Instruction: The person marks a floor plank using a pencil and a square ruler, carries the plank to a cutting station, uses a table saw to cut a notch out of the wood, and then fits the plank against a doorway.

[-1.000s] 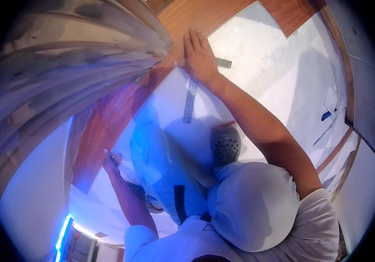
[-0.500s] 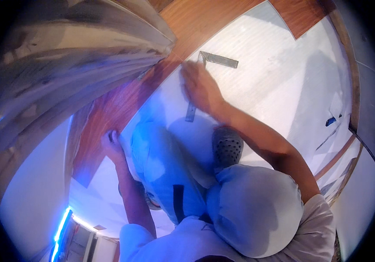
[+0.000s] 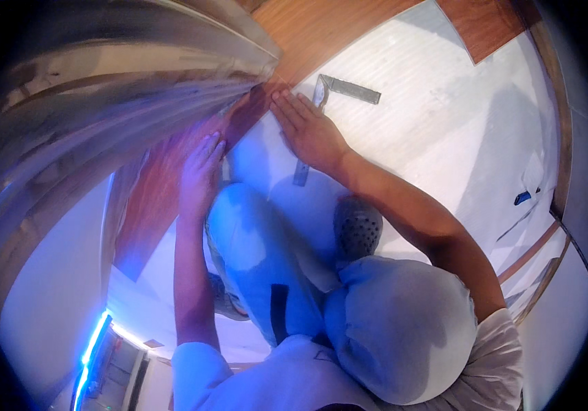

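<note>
My left hand (image 3: 201, 171) lies with fingers stretched out along the edge of a reddish-brown wood-look floor plank (image 3: 144, 229). Farther ahead, my right hand (image 3: 311, 133) is spread flat, its fingertips at the edge of the brown planks. Nothing shows gripped in either hand. An L-shaped try square (image 3: 352, 90) rests on the pale floor sheet (image 3: 410, 137). My right hand covers part of its thin blade, whose end shows below the palm.
Brownish draped sheeting (image 3: 136, 82) hangs at the left, close to the planks. Another brown plank (image 3: 489, 27) lies at the far right. A small blue object (image 3: 522, 198) is on the sheet near the right wall. My bent knee (image 3: 239, 212) is beside my left hand.
My left hand has moved forward along the plank and its fingers have straightened onto it. My right hand has turned and flattened, its fingertips now at the planks' edge.
</note>
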{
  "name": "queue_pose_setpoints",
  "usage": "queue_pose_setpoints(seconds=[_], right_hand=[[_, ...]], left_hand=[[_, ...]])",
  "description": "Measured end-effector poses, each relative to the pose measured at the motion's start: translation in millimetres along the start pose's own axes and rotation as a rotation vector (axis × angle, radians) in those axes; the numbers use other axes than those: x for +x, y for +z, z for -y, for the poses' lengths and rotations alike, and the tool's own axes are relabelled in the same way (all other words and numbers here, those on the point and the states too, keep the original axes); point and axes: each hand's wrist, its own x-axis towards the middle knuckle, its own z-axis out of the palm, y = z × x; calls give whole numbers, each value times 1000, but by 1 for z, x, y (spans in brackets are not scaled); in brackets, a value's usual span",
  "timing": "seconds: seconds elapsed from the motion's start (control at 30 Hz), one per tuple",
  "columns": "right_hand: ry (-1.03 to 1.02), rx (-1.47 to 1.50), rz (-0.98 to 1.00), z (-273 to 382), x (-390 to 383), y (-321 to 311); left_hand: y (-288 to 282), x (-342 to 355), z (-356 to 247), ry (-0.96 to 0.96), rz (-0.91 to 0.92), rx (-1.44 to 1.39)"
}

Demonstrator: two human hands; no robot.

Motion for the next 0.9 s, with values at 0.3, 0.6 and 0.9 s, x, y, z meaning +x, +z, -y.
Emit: queue_pose_setpoints(seconds=[0.3, 0.6, 0.9], right_hand=[[1, 57, -42, -1, 0, 0], [-174, 418, -31, -26, -98, -33], [-95, 392, 199, -30, -172, -72]], left_hand=[[17, 4, -14, 9, 90, 143], [26, 20, -25, -206, 230, 111], [19, 15, -40, -82, 200, 355]])
